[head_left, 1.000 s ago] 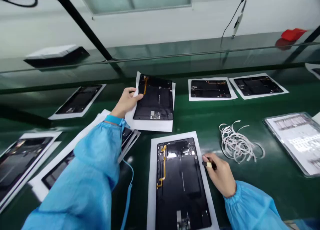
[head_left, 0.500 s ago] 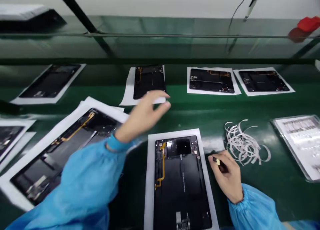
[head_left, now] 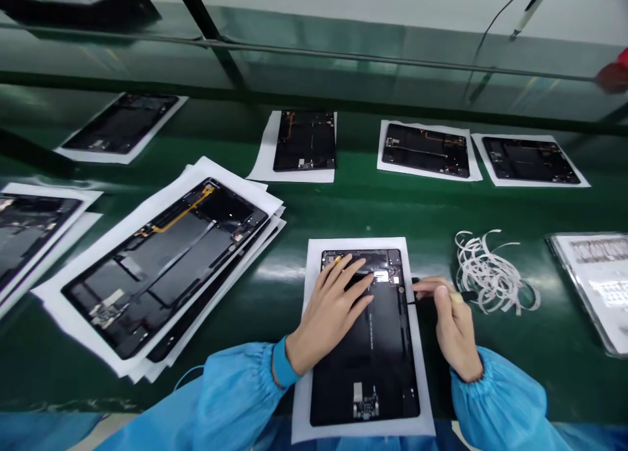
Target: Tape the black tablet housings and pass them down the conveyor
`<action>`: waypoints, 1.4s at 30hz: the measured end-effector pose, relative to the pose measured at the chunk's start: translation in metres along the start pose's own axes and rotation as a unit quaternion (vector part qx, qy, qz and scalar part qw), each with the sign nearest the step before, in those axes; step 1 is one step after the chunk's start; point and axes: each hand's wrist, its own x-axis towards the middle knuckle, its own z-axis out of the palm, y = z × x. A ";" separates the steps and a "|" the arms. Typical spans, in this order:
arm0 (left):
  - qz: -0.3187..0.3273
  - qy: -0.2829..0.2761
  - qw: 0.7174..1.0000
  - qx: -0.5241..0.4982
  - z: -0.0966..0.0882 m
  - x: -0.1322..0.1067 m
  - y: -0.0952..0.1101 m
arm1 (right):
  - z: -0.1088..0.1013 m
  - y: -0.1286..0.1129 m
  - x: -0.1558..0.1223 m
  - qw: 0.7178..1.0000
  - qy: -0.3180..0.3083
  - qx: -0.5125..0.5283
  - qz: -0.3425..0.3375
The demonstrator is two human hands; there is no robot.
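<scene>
My left hand (head_left: 331, 310) lies flat with its fingers spread on the upper part of a black tablet back housing (head_left: 366, 366), which sits on a white paper sheet (head_left: 363, 430). My right hand (head_left: 454, 313) pinches a slim black tool (head_left: 432, 298) with a pale band, its tip at the housing's right edge. To the left lies a stack of sheets carrying a larger housing (head_left: 161, 268) with an amber flex cable (head_left: 179, 214). My left sleeve hides the near corner of the sheet.
Several more housings on white sheets (head_left: 304, 143) lie across the back of the green bench mat (head_left: 441, 218). A tangle of white strips (head_left: 490, 274) lies to my right, beside a clear tray of printed sheets (head_left: 601, 287). A glass shelf runs overhead.
My left hand has left the far housing and now rests on the near one. The far housing sits squarely on its sheet. The tool tip has moved onto the near housing's right edge.
</scene>
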 end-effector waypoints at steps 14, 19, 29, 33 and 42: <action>-0.048 0.019 0.988 -0.144 0.011 0.042 0.006 | 0.007 0.014 0.005 0.999 0.007 0.025 -0.020; -0.047 -0.013 0.984 -0.170 0.007 0.038 0.006 | 0.007 0.014 0.006 0.999 0.012 0.014 -0.031; -0.023 -0.057 0.990 -0.124 0.008 0.034 0.008 | 0.008 0.011 0.005 0.999 0.036 0.038 -0.001; -0.035 -0.054 0.989 -0.131 0.007 0.037 0.009 | 0.009 0.009 0.010 0.998 0.029 0.051 0.002; -0.061 -0.046 0.984 -0.161 0.006 0.039 0.010 | 0.006 0.006 0.015 0.999 0.008 0.045 0.007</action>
